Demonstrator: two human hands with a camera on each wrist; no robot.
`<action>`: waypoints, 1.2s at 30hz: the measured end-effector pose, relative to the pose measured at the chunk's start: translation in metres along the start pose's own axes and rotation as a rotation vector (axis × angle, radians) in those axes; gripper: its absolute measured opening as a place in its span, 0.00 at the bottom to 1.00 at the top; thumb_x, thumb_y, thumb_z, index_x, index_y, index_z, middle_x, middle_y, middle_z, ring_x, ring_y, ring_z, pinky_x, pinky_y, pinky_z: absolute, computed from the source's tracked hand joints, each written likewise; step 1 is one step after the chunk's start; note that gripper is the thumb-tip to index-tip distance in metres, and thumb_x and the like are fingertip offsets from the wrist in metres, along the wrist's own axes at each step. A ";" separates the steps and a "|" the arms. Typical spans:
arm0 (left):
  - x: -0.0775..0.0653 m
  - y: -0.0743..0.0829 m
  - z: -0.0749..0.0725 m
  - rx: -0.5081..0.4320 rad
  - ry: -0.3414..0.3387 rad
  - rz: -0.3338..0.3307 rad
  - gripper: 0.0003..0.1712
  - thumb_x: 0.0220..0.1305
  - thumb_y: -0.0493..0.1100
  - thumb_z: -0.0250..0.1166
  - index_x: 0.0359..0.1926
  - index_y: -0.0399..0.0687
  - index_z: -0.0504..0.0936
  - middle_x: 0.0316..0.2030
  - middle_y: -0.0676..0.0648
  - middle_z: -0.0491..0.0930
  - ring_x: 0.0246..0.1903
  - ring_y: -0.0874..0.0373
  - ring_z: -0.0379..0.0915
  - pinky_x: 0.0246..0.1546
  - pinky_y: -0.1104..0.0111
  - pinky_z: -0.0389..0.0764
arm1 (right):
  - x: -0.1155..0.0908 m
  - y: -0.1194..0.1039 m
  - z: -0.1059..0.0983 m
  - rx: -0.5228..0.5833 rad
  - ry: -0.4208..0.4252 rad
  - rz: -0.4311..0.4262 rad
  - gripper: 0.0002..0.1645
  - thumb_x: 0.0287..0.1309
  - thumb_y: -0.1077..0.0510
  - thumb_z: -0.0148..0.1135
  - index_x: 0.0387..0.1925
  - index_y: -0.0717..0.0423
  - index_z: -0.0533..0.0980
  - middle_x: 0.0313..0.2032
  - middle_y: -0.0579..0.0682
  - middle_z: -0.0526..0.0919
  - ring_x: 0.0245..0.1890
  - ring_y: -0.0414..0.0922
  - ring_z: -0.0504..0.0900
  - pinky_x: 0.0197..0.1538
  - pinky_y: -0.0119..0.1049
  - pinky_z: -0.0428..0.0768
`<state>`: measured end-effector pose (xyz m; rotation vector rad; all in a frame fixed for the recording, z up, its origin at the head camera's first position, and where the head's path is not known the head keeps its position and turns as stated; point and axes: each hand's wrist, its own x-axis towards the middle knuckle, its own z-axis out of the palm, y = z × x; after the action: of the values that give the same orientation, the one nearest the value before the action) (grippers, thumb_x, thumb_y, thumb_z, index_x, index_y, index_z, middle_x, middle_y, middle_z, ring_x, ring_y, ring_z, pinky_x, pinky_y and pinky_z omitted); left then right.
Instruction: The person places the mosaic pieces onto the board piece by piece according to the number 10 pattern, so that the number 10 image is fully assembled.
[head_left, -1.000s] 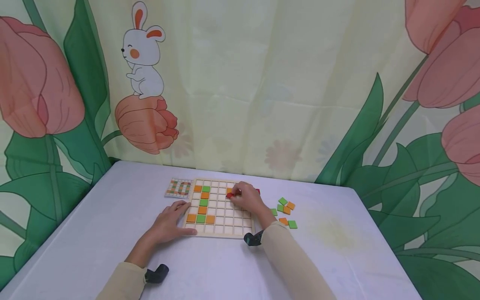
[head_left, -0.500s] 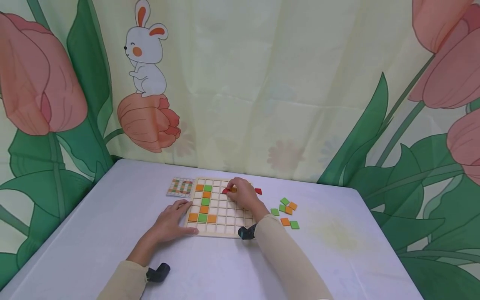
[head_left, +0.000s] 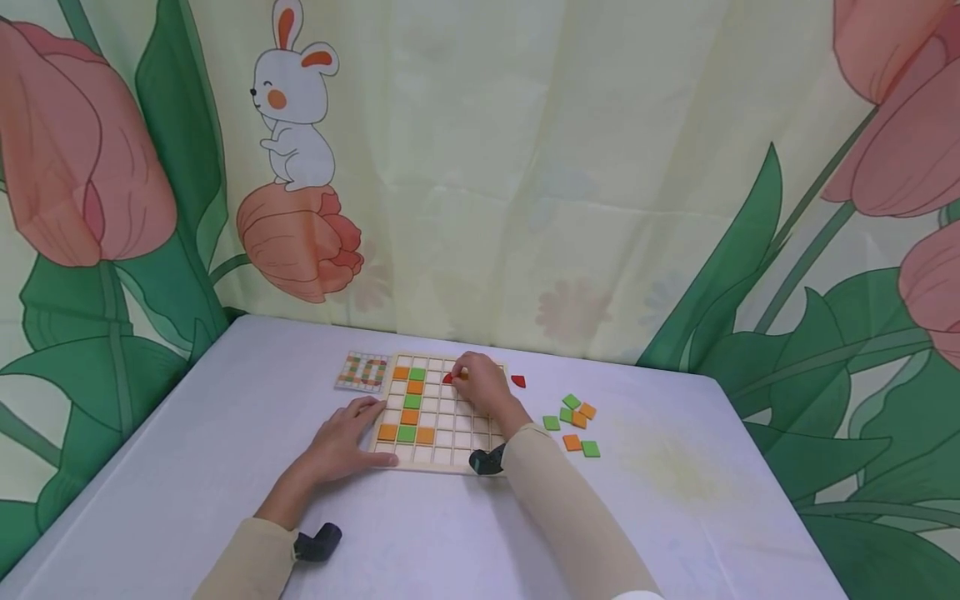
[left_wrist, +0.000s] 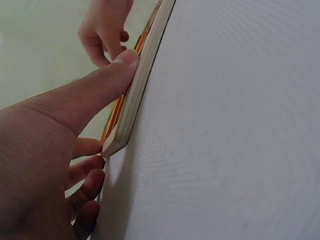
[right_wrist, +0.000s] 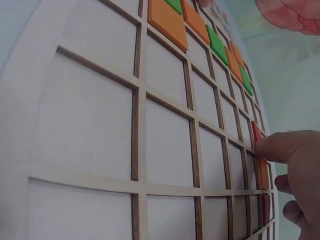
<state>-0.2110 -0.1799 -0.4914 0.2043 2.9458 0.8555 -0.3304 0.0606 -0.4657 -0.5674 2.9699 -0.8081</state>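
My right hand [head_left: 483,387] reaches over the far part of the wooden grid board [head_left: 438,466]. Its thumb and fingers pinch a red tile [head_left: 447,378] at a far cell, with the thumb tip against it in the right wrist view. Beside that tile, partly covered by the hand, lies an orange tile [right_wrist: 262,175], then a second red tile [right_wrist: 266,207]. Spread around the board's near left corner is my left hand [head_left: 341,446]; its thumb rests on the front rim and its fingers touch the left side.
Orange and green tiles fill several cells on the board's left, including a green tile [head_left: 412,402]. A patterned card [head_left: 362,372] lies off the far left corner. Right of the board are a loose red tile [head_left: 518,381] and several orange and green tiles [head_left: 591,449]. Behind hangs a printed curtain [head_left: 480,167].
My right hand has carried the red tile a little to the left along the far rows, uncovering the loose red tile at right. The left hand stays at the board's corner. The head view shifted slightly.
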 end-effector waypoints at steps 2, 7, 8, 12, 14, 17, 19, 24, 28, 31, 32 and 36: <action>0.000 0.000 0.000 0.003 0.000 0.002 0.60 0.41 0.70 0.73 0.72 0.51 0.62 0.70 0.42 0.59 0.65 0.41 0.59 0.61 0.41 0.65 | 0.000 -0.001 0.000 -0.004 -0.003 0.012 0.03 0.61 0.56 0.64 0.32 0.50 0.82 0.48 0.47 0.82 0.51 0.47 0.74 0.60 0.43 0.75; 0.001 0.001 -0.001 0.005 -0.005 0.000 0.60 0.41 0.70 0.73 0.72 0.51 0.61 0.70 0.41 0.59 0.65 0.41 0.59 0.61 0.41 0.65 | 0.000 0.000 0.001 0.027 -0.004 0.017 0.03 0.61 0.57 0.64 0.33 0.50 0.83 0.49 0.47 0.81 0.53 0.48 0.74 0.62 0.45 0.74; 0.001 0.002 -0.001 0.007 -0.004 0.000 0.60 0.41 0.70 0.73 0.72 0.51 0.61 0.70 0.41 0.59 0.65 0.41 0.59 0.61 0.41 0.65 | -0.001 0.001 0.000 0.030 -0.005 0.014 0.03 0.61 0.57 0.64 0.33 0.50 0.83 0.50 0.47 0.81 0.54 0.48 0.74 0.62 0.45 0.73; 0.001 0.002 -0.002 0.011 -0.003 -0.004 0.60 0.41 0.69 0.73 0.72 0.51 0.62 0.70 0.41 0.59 0.65 0.41 0.59 0.61 0.41 0.65 | -0.003 0.003 -0.002 0.010 -0.020 -0.008 0.05 0.61 0.57 0.64 0.38 0.49 0.83 0.52 0.47 0.81 0.56 0.48 0.75 0.63 0.45 0.73; 0.001 0.002 -0.001 0.011 -0.003 -0.005 0.60 0.41 0.70 0.73 0.72 0.51 0.61 0.70 0.41 0.59 0.65 0.41 0.59 0.61 0.41 0.65 | -0.004 0.004 -0.003 -0.004 -0.034 -0.018 0.08 0.61 0.57 0.64 0.41 0.49 0.83 0.54 0.47 0.81 0.59 0.48 0.74 0.64 0.45 0.72; 0.001 0.002 -0.001 0.004 -0.005 -0.006 0.60 0.41 0.70 0.73 0.72 0.51 0.62 0.70 0.41 0.59 0.65 0.41 0.59 0.61 0.41 0.65 | -0.007 0.005 -0.005 -0.008 -0.045 -0.027 0.11 0.61 0.57 0.63 0.45 0.48 0.83 0.56 0.47 0.80 0.61 0.48 0.74 0.65 0.45 0.71; 0.000 0.002 -0.001 -0.001 -0.006 -0.006 0.60 0.41 0.70 0.74 0.72 0.51 0.62 0.70 0.41 0.59 0.65 0.40 0.59 0.60 0.41 0.65 | -0.010 0.006 -0.006 -0.002 -0.038 -0.035 0.12 0.61 0.58 0.62 0.46 0.49 0.83 0.57 0.47 0.80 0.62 0.48 0.74 0.65 0.45 0.71; 0.000 0.002 -0.001 0.001 -0.007 -0.002 0.60 0.41 0.69 0.73 0.72 0.51 0.62 0.70 0.41 0.59 0.65 0.40 0.59 0.60 0.41 0.65 | -0.016 0.008 -0.013 0.042 -0.015 -0.020 0.13 0.61 0.58 0.63 0.48 0.49 0.82 0.58 0.47 0.79 0.62 0.48 0.73 0.64 0.45 0.73; 0.000 0.003 -0.002 0.003 -0.009 0.001 0.60 0.42 0.69 0.74 0.72 0.50 0.61 0.70 0.40 0.59 0.65 0.40 0.59 0.61 0.41 0.65 | -0.022 0.012 -0.018 0.072 0.001 -0.006 0.14 0.61 0.58 0.64 0.49 0.50 0.81 0.58 0.48 0.79 0.59 0.48 0.75 0.62 0.45 0.74; 0.000 0.004 -0.003 0.001 -0.012 0.002 0.59 0.42 0.68 0.74 0.72 0.49 0.61 0.70 0.40 0.59 0.65 0.40 0.59 0.61 0.41 0.65 | -0.028 0.017 -0.021 0.067 0.017 0.003 0.15 0.61 0.57 0.64 0.49 0.51 0.81 0.56 0.49 0.80 0.50 0.47 0.77 0.55 0.44 0.77; 0.000 0.004 -0.003 0.000 -0.014 0.000 0.59 0.42 0.68 0.74 0.72 0.50 0.61 0.70 0.40 0.59 0.65 0.40 0.59 0.61 0.41 0.65 | -0.030 0.019 -0.022 0.066 0.019 0.013 0.15 0.61 0.57 0.64 0.49 0.51 0.81 0.55 0.49 0.80 0.46 0.47 0.77 0.52 0.42 0.78; -0.001 0.004 -0.002 0.001 -0.022 0.004 0.59 0.42 0.68 0.74 0.72 0.49 0.61 0.70 0.40 0.58 0.65 0.40 0.59 0.61 0.41 0.65 | -0.039 0.025 -0.027 0.093 0.025 0.062 0.15 0.60 0.56 0.65 0.50 0.50 0.81 0.51 0.48 0.81 0.36 0.45 0.73 0.40 0.38 0.75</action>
<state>-0.2101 -0.1779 -0.4876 0.2176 2.9271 0.8462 -0.3055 0.1069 -0.4578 -0.4618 2.9366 -0.9486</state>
